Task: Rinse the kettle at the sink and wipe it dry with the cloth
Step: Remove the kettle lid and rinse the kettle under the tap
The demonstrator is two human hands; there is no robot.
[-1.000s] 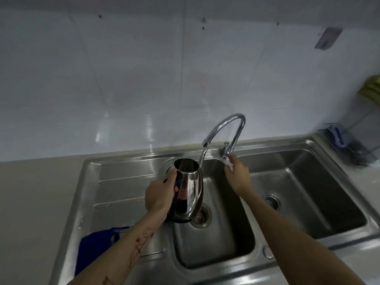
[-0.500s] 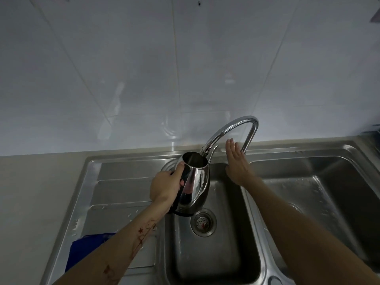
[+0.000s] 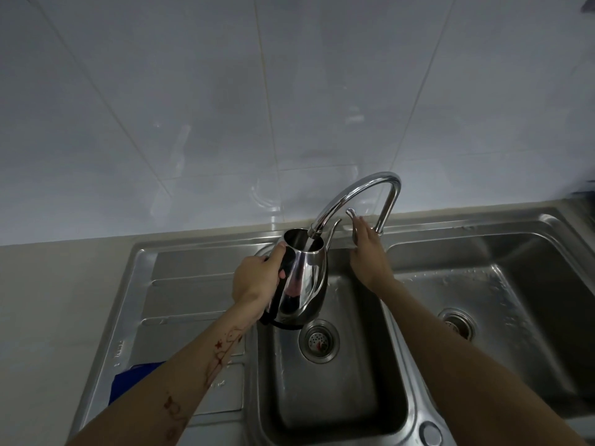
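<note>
A shiny steel kettle [image 3: 302, 284] with a black handle hangs upright over the left sink basin [image 3: 335, 397], its open mouth right under the tap's spout. My left hand [image 3: 257, 281] is shut on the kettle's handle. My right hand [image 3: 367, 252] is flat with fingers straight, resting by the lever at the foot of the chrome tap [image 3: 357, 194]. A blue cloth [image 3: 132, 384] lies on the draining board at the lower left, partly hidden by my left forearm. Whether water runs I cannot tell.
A second basin [image 3: 502, 317] with its own drain lies to the right. The ribbed steel draining board [image 3: 180, 294] is on the left, beige counter [image 3: 58, 317] beyond it. White tiled wall [image 3: 225, 123] stands behind the tap.
The view has tilted up and shifted left. My right hand came off the tap's base and flattened beside the lever. The kettle's mouth moved closer under the spout.
</note>
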